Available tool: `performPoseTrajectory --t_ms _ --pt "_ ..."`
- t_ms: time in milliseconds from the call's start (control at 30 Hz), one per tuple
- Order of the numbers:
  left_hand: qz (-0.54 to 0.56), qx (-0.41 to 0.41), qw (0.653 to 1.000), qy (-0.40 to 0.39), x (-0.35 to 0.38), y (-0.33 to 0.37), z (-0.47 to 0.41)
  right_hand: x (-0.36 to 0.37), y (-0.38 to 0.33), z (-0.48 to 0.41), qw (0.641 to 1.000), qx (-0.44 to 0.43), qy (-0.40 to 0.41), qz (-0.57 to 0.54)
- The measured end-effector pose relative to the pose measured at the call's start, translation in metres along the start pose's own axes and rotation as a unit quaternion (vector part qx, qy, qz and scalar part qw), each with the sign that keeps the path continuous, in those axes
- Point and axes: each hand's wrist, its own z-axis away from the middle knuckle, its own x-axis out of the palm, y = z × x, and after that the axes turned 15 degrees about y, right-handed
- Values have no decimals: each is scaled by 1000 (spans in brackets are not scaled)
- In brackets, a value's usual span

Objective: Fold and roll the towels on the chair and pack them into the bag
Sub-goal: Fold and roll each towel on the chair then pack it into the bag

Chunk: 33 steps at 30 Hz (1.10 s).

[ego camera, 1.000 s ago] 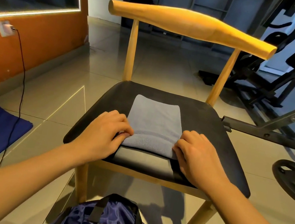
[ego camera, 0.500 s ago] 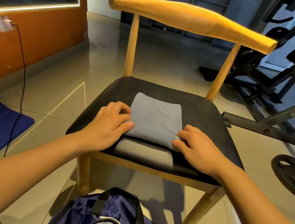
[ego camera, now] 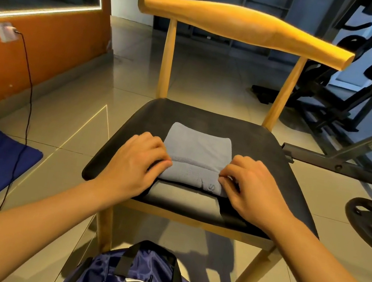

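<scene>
Towel (ego camera: pixel 196 152): lying on chair (ego camera: pixel 269 143), between hands
Left hand (ego camera: pixel 132 168): gripping its rolled edge
Right hand (ego camera: pixel 254 190): gripping same
Writing: illegible

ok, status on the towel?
Hands: left hand and right hand grip towel at its rolled near end. Far part flat on chair. Nothing in the roll's path; bag on floor, near side.

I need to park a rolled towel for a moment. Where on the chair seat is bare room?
Bare: the strip of black padded chair seat behind the grey folded towel, and the seat's right edge beyond the right hand. Crowded: the front middle, where it and the left hand grip the towel's rolled end.
</scene>
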Motion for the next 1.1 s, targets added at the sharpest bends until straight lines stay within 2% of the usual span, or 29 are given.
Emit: performPoseTrajectory --t_ms 67,133,300,433,567,667,800,933,1033,1100 --pt "-14 39 999 -32 -2 -5 7 1 2 5 999 -19 -13 22" --pt "-26 42 997 -60 -4 -9 10 1 3 9 999 -21 -38 29" --pt "-25 -5 996 -84 -5 -9 1 -5 -3 1 997 1 -71 19" --pt "-9 -50 990 -131 -5 -7 -6 -13 -3 -7 987 56 -149 -33" --pt "5 -91 978 -189 -6 -5 -17 -10 -2 -13 978 88 -180 -50" --pt "0 -121 972 -203 -3 -7 -27 -6 -1 -15 980 101 -168 -44" --pt "37 -142 973 -181 0 -10 -29 -6 0 -13 986 94 -130 -46" --pt "101 -141 969 -173 -4 -10 -29 -2 -8 -7 996 30 -56 -61" --pt "114 -99 978 -141 -4 -6 -35 0 -15 -6 999 -1 -22 -39" --pt "100 -43 988 -111 -5 1 -37 2 -15 -7 1000 -2 -12 -21"
